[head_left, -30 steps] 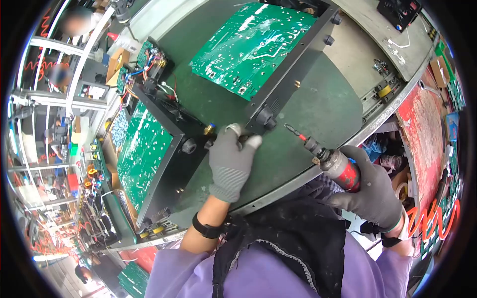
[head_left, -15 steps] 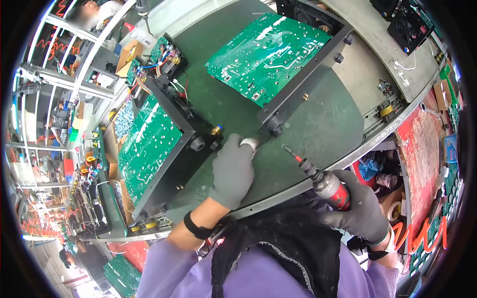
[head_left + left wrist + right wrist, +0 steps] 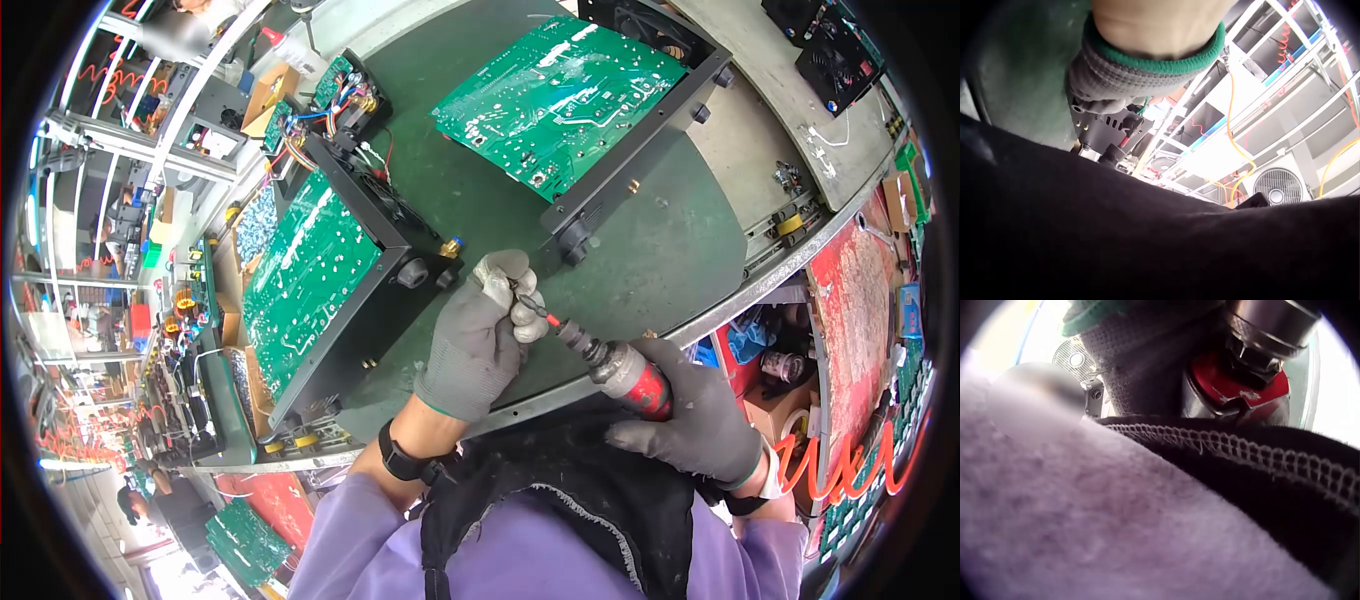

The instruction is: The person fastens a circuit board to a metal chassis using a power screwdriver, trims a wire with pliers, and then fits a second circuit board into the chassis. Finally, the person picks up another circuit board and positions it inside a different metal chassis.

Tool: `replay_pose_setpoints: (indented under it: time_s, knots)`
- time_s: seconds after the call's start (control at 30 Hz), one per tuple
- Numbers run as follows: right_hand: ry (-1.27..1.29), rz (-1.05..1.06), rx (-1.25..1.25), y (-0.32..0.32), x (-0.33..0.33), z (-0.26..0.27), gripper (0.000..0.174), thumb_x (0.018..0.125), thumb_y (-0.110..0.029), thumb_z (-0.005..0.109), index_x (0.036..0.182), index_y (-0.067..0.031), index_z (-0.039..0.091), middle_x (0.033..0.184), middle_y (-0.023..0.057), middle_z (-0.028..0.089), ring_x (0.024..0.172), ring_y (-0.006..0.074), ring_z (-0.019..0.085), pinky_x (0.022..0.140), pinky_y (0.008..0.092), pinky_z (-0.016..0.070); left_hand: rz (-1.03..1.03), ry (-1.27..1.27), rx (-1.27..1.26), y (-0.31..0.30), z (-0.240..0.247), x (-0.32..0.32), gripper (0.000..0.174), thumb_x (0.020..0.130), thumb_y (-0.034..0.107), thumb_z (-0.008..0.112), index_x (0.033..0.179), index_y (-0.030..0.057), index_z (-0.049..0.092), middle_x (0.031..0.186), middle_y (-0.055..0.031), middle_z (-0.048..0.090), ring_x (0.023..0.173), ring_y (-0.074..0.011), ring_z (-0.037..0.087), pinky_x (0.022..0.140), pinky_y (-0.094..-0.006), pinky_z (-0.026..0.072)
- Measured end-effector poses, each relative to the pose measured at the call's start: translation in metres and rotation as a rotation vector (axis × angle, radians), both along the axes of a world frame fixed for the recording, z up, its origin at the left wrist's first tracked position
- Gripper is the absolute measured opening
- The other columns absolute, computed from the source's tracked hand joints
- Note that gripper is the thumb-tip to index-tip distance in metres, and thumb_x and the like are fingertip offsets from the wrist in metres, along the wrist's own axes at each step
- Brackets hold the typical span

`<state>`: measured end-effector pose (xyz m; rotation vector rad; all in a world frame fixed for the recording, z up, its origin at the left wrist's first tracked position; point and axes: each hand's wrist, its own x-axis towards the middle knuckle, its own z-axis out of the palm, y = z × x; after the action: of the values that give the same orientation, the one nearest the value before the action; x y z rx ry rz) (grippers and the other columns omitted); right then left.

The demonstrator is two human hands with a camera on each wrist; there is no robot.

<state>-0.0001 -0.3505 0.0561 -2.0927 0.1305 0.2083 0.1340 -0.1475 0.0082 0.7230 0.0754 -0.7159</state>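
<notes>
In the head view my gloved left hand (image 3: 470, 345) is over the green work mat, its fingers curled and pinching a small dark piece that looks like a screw (image 3: 514, 284). The slim bit (image 3: 535, 308) of a red and silver power screwdriver (image 3: 632, 380) points left and meets those fingertips. My gloved right hand (image 3: 700, 420) grips the screwdriver's body near the front edge. In the right wrist view the tool's red collar (image 3: 1235, 381) shows beside the glove. Left of my left hand stands a black housing (image 3: 375, 310) bearing a green circuit board (image 3: 310, 285).
A second black housing (image 3: 640, 150) with a green circuit board (image 3: 560, 110) lies at the back. Wired parts (image 3: 345, 105) sit at the back left. The metal bench edge (image 3: 700, 325) runs along the front, with a red worn board (image 3: 860, 310) and an orange coiled hose (image 3: 840, 475) to the right.
My left hand's fingertips have come up and round to the bit's tip. The screwdriver, still in my right hand, has moved left to meet them. The head view has shifted slightly.
</notes>
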Motion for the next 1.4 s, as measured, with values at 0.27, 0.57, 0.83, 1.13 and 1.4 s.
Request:
replay_pose_setpoints:
  time_s: [0.27,0.57,0.83,1.13,1.4]
  knots:
    - [0.017,-0.005,-0.054,0.004,0.004,-0.003,0.073,0.064,-0.041,0.084,0.121,-0.0080,0.053,0.081,0.0185,0.066,0.076,0.0391,0.067,0.066,0.0434,0.0525,0.000,0.039,-0.008,-0.002,0.004,-0.001,0.021,0.095,0.020,0.057,0.110,0.0068,0.051,0.096,-0.0064,0.050,0.078,-0.0131,0.048,0.061,-0.0242,0.0422]
    - [0.069,0.009,0.043,-0.004,0.004,-0.009,0.076,0.067,-0.041,0.083,0.126,-0.0063,0.050,0.090,0.0194,0.066,0.083,0.0389,0.066,0.071,0.0431,0.0522,-0.049,-0.071,0.056,-0.005,0.007,-0.001,0.027,0.094,0.029,0.059,0.108,0.0075,0.050,0.097,-0.0051,0.050,0.081,-0.0129,0.046,0.064,-0.0249,0.0416]
    - [0.193,0.126,0.415,-0.022,0.014,-0.005,0.076,0.073,-0.038,0.080,0.132,-0.0036,0.046,0.109,0.0182,0.062,0.099,0.0315,0.063,0.087,0.0384,0.0479,-0.066,-0.336,0.217,-0.009,0.012,-0.003,0.038,0.094,0.038,0.058,0.111,0.0053,0.049,0.096,-0.0041,0.050,0.078,-0.0130,0.046,0.064,-0.0253,0.0407]
    - [0.102,0.094,0.522,-0.062,0.011,0.006,0.077,0.066,-0.028,0.087,0.129,-0.0037,0.050,0.111,0.0159,0.062,0.102,0.0278,0.062,0.089,0.0361,0.0480,-0.506,-0.589,0.915,0.008,0.135,0.034,0.031,0.094,0.018,0.053,0.118,-0.0014,0.054,0.088,-0.0073,0.062,0.066,-0.0069,0.053,0.057,-0.0199,0.0434]
    - [0.157,-0.319,0.689,-0.109,0.004,0.019,0.082,0.062,-0.035,0.090,0.126,-0.0004,0.052,0.099,0.0041,0.060,0.087,0.0117,0.054,0.079,0.0275,0.0462,-0.528,-1.465,1.685,-0.142,0.099,0.228,0.057,0.088,0.052,0.056,0.121,0.0051,0.057,0.112,-0.0168,0.065,0.106,-0.0304,0.062,0.093,-0.0368,0.0456]
